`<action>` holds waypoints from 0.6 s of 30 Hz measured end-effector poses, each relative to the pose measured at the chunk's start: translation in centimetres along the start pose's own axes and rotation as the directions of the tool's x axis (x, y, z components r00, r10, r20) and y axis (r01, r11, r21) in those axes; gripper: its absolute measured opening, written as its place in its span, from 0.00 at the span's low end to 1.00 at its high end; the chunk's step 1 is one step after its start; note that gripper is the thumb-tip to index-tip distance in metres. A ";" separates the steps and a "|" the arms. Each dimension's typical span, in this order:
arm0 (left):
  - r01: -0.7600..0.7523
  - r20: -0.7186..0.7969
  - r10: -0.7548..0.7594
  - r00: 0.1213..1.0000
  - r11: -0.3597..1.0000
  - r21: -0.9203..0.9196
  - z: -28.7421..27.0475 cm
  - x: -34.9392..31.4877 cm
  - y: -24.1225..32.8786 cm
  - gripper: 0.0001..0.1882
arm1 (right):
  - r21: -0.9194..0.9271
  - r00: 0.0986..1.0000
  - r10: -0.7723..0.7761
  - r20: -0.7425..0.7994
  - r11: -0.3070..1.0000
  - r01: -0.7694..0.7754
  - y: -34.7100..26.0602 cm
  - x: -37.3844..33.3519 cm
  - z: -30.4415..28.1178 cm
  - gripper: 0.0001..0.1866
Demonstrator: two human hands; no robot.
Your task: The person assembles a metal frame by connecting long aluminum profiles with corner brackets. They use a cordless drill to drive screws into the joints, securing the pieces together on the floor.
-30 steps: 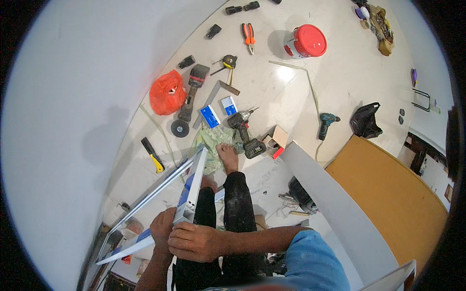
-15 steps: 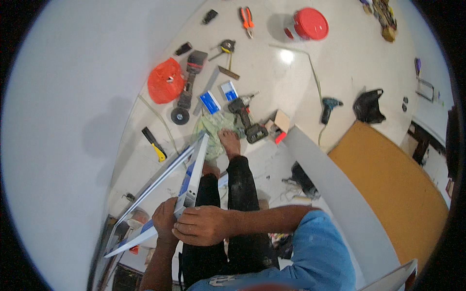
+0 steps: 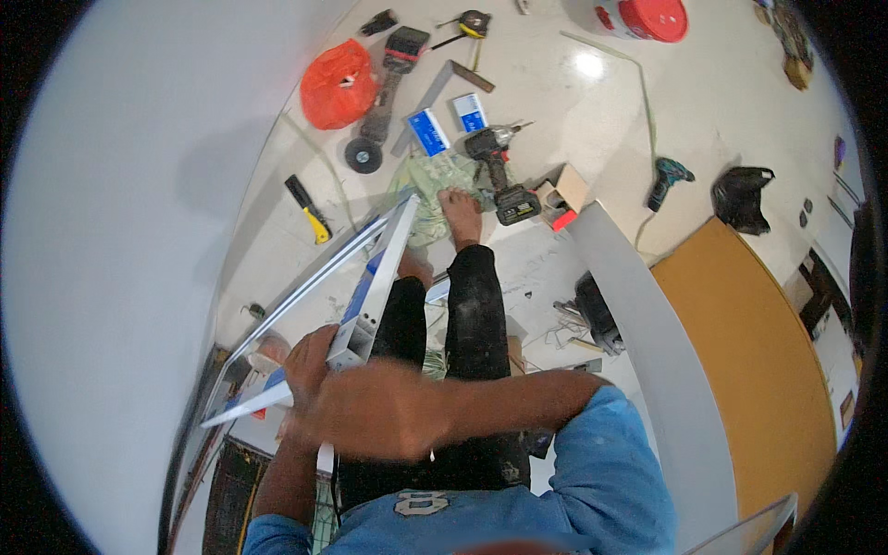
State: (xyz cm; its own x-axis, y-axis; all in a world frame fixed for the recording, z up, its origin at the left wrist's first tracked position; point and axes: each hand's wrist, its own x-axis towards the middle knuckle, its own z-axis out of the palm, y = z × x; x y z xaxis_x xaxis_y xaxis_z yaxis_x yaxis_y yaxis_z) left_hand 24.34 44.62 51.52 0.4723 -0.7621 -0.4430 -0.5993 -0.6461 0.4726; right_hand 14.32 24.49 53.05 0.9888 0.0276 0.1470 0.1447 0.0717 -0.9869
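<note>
A white metal profile frame with blue film slants across my lap, its far end resting near my foot. One bar of it has a square hollow end with small holes. My left hand is closed around the frame close to that end. Smeared by motion, my right hand lies across in front of my left wrist, just below the bar end, and its fingers cannot be made out. A long, narrow white-edged strip of the frame runs along the wall side.
Around my feet lie an angle grinder, an impact driver, a yellow-black cutter knife, blue-white boxes, a try square, and an orange bag. A drill and brown board are at right.
My right hand has dropped from the bar end toward my left wrist. The view has shifted, so floor things appear higher and farther right. My left hand keeps its grip.
</note>
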 end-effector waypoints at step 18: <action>0.035 0.129 -0.036 0.991 0.999 0.010 -1.7 0.3 1.4 0.31 | 0.032 0.444 0.646 -0.621 0.587 -0.809 48.6 -1.2 -12.5 0.28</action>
State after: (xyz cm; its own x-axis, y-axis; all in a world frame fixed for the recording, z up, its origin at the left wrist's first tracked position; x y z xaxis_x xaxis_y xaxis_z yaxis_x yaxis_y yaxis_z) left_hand 24.74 43.47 53.31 0.4063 -0.7267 -0.5539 -0.5889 -0.6718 0.4493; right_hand 20.59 15.43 4.09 0.5561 -0.5604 -0.6137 -0.7162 0.0514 -0.6960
